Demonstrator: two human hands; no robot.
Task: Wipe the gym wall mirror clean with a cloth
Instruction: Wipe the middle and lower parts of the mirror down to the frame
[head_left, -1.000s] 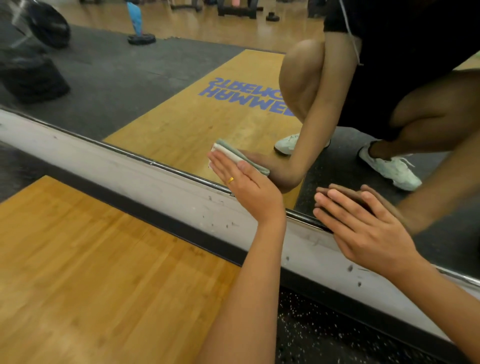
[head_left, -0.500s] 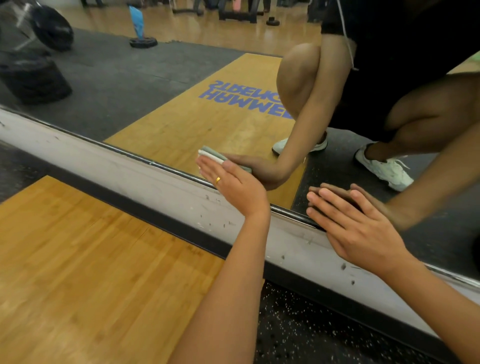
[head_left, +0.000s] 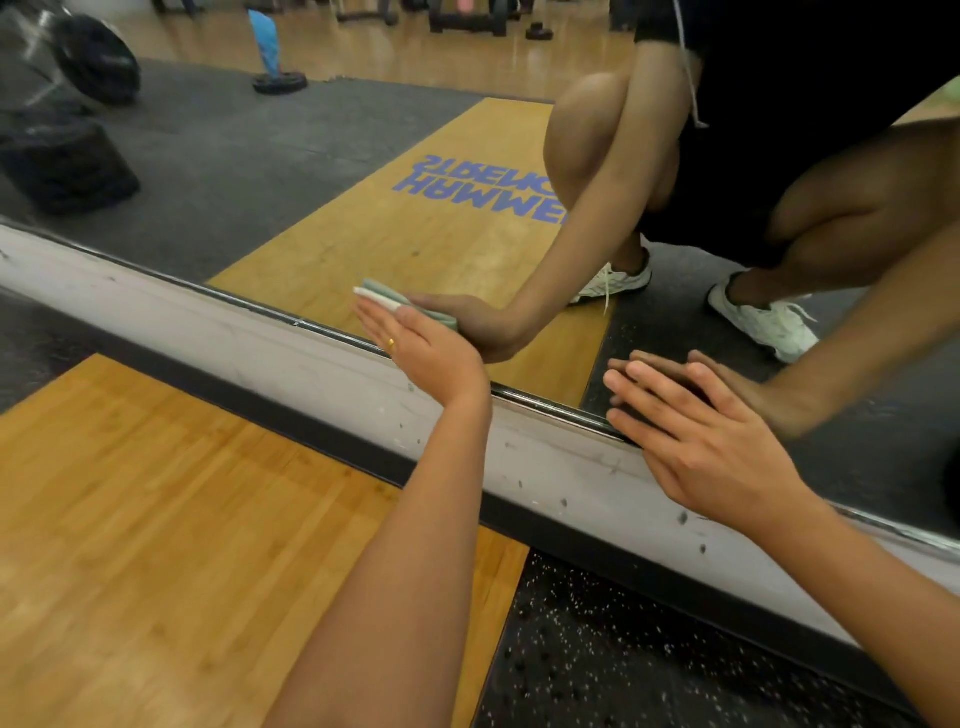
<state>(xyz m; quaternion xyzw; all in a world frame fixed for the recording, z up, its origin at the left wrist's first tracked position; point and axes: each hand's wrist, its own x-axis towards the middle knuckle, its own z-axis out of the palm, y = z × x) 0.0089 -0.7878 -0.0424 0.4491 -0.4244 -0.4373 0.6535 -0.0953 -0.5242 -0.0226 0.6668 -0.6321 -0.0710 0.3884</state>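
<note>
A crouching person works low along a gym wall, above a wooden lifting platform and speckled rubber flooring. Past the scuffed white wall strip, the right hand lies flat and released, with its fingers straight across the metal bottom trim and onto the glass, apparently as a brace. Farther left, the left hand, wearing a gold ring, presses a folded pale green cloth against the wall mirror just above its lower edge. The fingers are straight rather than clenched, and the cloth sits between palm and glass.

The cloth looks soft, light and limp. It likely needs the broad, flat pressure it has now, since a loose hold could let the folds slide or open on the smooth pane. The mirror itself is rigid and breakable, better leaned on lightly. In the reflection are white sneakers, mirrored blue lettering and black weight plates.
</note>
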